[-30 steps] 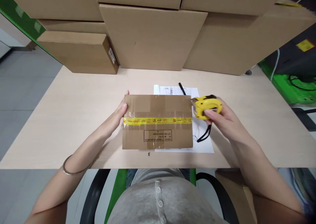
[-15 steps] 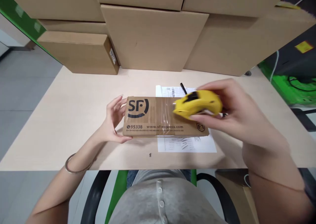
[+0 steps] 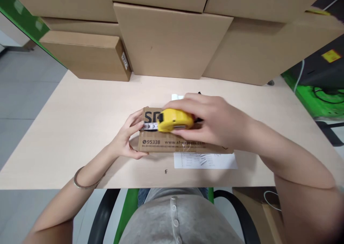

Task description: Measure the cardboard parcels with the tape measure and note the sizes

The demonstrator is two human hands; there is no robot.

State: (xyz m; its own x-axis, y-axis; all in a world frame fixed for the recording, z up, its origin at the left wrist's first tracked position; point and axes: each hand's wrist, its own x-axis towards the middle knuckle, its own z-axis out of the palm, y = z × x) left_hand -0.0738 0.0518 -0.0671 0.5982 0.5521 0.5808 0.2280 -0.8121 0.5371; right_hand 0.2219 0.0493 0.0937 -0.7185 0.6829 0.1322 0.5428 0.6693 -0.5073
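Desk [image 3: 80, 129]: L hand [image 3: 128, 138] clamps 1 box [image 3: 172, 146], R hand [image 3: 215, 122] grips 1 tape measure [image 3: 174, 120]

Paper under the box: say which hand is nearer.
Right. The right hand holds the tape measure on the box just behind the paper; the left hand grips the box's left end, farther away.

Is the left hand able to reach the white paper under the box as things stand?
Probably not easily: the left hand grips one end of the box, and the paper lies pinned under it, showing mostly along its near right edge.
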